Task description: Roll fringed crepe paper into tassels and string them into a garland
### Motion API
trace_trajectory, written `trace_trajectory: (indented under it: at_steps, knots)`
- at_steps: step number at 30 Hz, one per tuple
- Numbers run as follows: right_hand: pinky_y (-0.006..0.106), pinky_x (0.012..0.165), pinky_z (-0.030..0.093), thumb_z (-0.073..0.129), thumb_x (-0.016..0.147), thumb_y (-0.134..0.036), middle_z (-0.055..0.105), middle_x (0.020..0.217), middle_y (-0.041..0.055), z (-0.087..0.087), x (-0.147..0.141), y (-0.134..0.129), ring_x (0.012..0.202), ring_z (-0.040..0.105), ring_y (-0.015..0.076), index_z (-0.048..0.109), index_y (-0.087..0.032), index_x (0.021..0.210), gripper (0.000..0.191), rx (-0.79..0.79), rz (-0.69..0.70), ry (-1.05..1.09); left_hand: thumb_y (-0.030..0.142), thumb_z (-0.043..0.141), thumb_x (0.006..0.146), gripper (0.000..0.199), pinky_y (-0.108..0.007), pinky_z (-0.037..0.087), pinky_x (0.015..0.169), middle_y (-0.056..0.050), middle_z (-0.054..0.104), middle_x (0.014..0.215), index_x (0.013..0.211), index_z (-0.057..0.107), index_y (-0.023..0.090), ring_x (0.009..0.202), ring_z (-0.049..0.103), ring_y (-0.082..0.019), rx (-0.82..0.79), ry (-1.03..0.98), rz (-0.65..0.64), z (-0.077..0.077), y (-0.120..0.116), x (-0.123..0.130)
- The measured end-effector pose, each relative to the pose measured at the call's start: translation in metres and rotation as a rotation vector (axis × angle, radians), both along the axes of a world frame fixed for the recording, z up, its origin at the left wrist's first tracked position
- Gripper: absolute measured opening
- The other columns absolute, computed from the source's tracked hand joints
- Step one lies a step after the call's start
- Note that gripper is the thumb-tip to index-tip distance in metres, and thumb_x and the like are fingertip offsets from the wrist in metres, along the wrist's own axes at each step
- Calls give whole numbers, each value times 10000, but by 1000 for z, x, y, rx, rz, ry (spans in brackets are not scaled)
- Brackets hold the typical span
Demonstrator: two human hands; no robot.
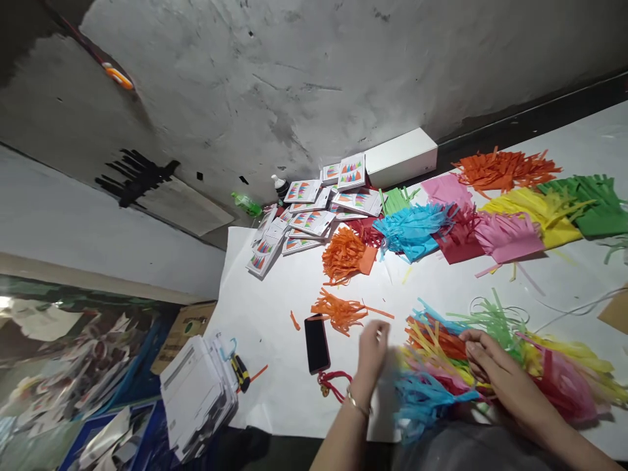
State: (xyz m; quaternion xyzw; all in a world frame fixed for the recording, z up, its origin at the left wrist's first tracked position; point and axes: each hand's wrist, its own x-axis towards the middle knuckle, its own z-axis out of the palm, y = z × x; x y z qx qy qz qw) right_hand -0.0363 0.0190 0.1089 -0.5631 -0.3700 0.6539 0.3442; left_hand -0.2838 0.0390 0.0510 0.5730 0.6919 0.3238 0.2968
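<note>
My left hand (373, 350), a bracelet on its wrist, is over the white table just below an orange tissue-paper tassel (339, 310). Its fingers are curled, and whatever they may hold is hidden. To its right, my right hand (493, 360) pinches at the end of a multicolored tissue-paper tassel (436, 343) with orange, blue and yellow strips. Under and beside that hand are a blue tassel (426, 399), a green one (498, 320) and a pile of yellow and pink tassels (574, 373).
Fringed paper bundles (412, 229) line the table's back beside picture-printed packets (311, 222) and a white box (402, 157). A black phone (316, 343) with a red cord (338, 386) lies left of my hands. White packets (199, 392) and a yellow-black cutter (240, 373) are farther left.
</note>
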Motion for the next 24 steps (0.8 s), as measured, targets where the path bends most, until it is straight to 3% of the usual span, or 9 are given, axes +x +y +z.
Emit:
trace_trajectory:
  at_steps: [2, 5, 10, 15, 20, 24]
  knots:
    - [246, 464, 396, 505, 865, -661, 493, 631, -41, 0, 1, 1, 548, 502, 163, 574, -257, 1071, 459, 37, 79, -76, 155, 547, 854, 138, -409, 467, 856, -83, 669, 869, 809, 676, 173, 884, 610, -243, 44, 60, 125, -8, 30, -32]
    - [272, 569, 473, 544, 821, -688, 622, 783, 25, -3, 1, 2, 737, 602, 212, 634, -236, 975, 486, 129, 180, -146, 123, 590, 811, 117, -426, 423, 911, -69, 618, 823, 731, 661, 171, 923, 575, -261, 80, 95, 192, -17, 54, -63]
    - [254, 481, 414, 484, 865, -688, 553, 612, -27, -7, 3, -3, 534, 530, 166, 625, -228, 998, 500, 104, 217, -93, 166, 643, 799, 130, -445, 419, 919, -42, 598, 766, 674, 627, 199, 876, 574, -253, 112, 66, 189, -10, 50, -71]
    - [312, 640, 518, 484, 912, -595, 689, 725, 35, 14, 0, -4, 675, 650, 222, 691, -232, 959, 420, 263, 307, -182, 315, 607, 871, 137, -387, 489, 841, -58, 672, 882, 869, 669, 192, 867, 626, -227, 111, -62, 108, 30, 11, -37]
    - [333, 793, 552, 483, 956, -487, 742, 942, 52, 47, -12, -7, 860, 696, 245, 718, -277, 1013, 321, 466, 371, -274, 371, 681, 842, 176, -309, 497, 792, -42, 656, 850, 841, 660, 196, 831, 621, -192, 138, -453, 58, 78, -34, 19]
    - [323, 863, 550, 473, 974, -433, 735, 1067, 53, 58, -17, -12, 990, 686, 236, 705, -281, 1063, 291, 561, 422, -301, 387, 748, 789, 223, -296, 505, 760, -51, 651, 837, 827, 666, 183, 809, 616, -187, 90, -632, 109, 92, -47, 45]
